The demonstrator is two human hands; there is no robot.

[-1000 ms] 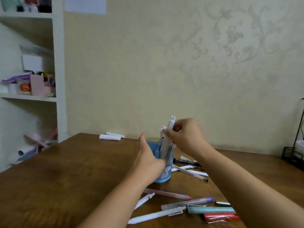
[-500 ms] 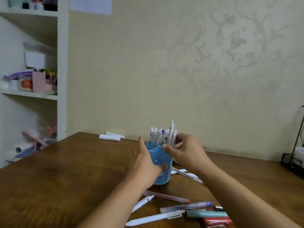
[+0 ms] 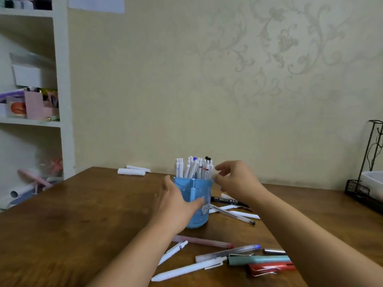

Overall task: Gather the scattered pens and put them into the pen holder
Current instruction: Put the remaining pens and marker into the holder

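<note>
**Pen holder half full, plenty still on the desk**

Brown wooden table (image 3: 72,224) takes up the whole lower part of the view, with a pale patterned wall behind it.

Closest to the camera there's a messy cluster of loose pens: a white pen (image 3: 186,270) lying at a slant, a clear pen with a blue tip (image 3: 228,252) just above it, a teal pen (image 3: 259,259) and a red pen (image 3: 271,268) beside each other on the right, plus a pinkish translucent pen (image 3: 203,241) and another short white pen (image 3: 173,251) partly under the left forearm.

A bit further in, the left hand (image 3: 176,206) is wrapped round the side of the blue pen holder (image 3: 196,204), thumb across its front and fingers round the far side, so it's holding it steady. The holder stands upright and has dividers inside; a bunch of mostly white pens (image 3: 193,167) stick up out of the back compartments.

The right hand (image 3: 236,181) hangs just beside those pen tops, fingers loosely curled and apart, nothing pinched in it as far as I can see.

Behind the right wrist more pens lie flat on the table: a black marker (image 3: 228,200) and a clear pen with a dark cap (image 3: 234,215), with a few white ones crossing under them.

Far back near the wall sit two white rolled things (image 3: 132,170), can't tell what. White shelves (image 3: 31,121) on the left, black wire rack (image 3: 366,183) on the right edge.
</note>
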